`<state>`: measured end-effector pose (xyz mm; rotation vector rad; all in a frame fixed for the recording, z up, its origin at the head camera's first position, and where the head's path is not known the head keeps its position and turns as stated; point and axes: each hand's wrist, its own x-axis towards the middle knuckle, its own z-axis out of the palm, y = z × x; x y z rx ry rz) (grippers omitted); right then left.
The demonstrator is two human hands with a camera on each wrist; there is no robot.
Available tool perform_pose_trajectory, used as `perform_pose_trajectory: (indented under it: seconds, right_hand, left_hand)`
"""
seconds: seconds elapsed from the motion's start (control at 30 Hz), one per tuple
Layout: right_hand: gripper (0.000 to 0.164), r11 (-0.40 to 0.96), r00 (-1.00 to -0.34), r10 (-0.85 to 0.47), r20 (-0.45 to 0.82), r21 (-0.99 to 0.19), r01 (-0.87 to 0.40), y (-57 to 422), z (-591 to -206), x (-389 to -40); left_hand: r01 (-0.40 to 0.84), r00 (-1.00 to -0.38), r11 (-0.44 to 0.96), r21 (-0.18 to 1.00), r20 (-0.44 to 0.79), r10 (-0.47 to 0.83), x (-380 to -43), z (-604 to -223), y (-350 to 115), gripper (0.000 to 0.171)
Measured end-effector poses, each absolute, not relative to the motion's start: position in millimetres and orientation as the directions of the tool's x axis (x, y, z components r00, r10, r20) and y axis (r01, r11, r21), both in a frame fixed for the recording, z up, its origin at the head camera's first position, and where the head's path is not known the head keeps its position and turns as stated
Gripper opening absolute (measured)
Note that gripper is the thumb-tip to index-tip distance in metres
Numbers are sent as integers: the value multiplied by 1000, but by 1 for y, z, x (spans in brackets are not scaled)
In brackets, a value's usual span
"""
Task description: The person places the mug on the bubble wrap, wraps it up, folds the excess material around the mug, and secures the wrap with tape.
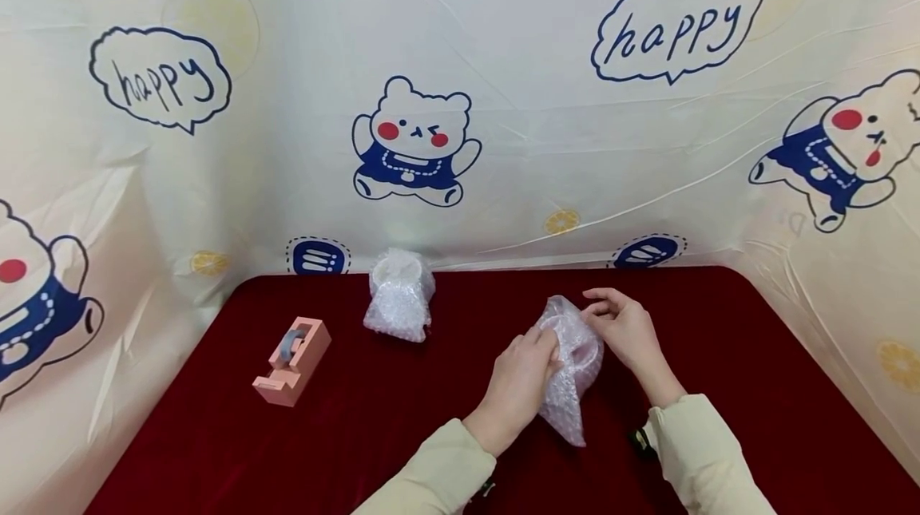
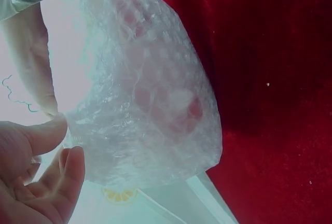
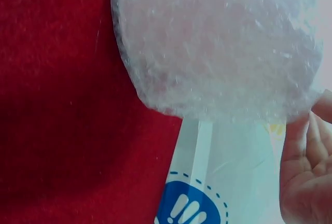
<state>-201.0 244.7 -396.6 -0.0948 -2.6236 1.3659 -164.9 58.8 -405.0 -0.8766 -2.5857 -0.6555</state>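
A bundle in clear bubble wrap point(image 1: 571, 355) is between my two hands over the right part of the table. A pale pinkish form shows faintly through the wrap, its kind hidden. My left hand point(image 1: 521, 375) pinches the wrap on its left side; in the left wrist view the thumb point(image 2: 49, 133) meets the edge of the sheet. On the other side my right hand point(image 1: 625, 331) pinches the upper right edge between thumb and fingers. From the right wrist view, that hand point(image 3: 306, 167) is at the wrap's lower right corner.
A second bubble-wrapped bundle point(image 1: 400, 295) sits at the back edge of the dark red table point(image 1: 323, 451). To its front left is a pink tape dispenser point(image 1: 293, 362) with a roll of tape point(image 1: 291, 345). Printed sheeting point(image 1: 532, 116) hangs behind and at both sides.
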Motion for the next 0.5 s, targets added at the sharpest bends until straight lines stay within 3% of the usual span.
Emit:
perform_pose_trajectory:
  seconds: [0.13,0.3,0.5]
  right_hand:
    - [35,487,-982,177,68,-873,27,243,-397,-202]
    - [20,412,-979,201,20,-909,66,240,-397,-202]
    - [17,531,-983,186,8,-842,94,239,-395,-202]
  left_hand:
    - [629,-766,692,355,434,474,-163,-406,59,24]
    - [619,-779,674,403,424,462,-160,-406,58,21]
    - [595,-801,669,446,401,445,-156,-404,55,17]
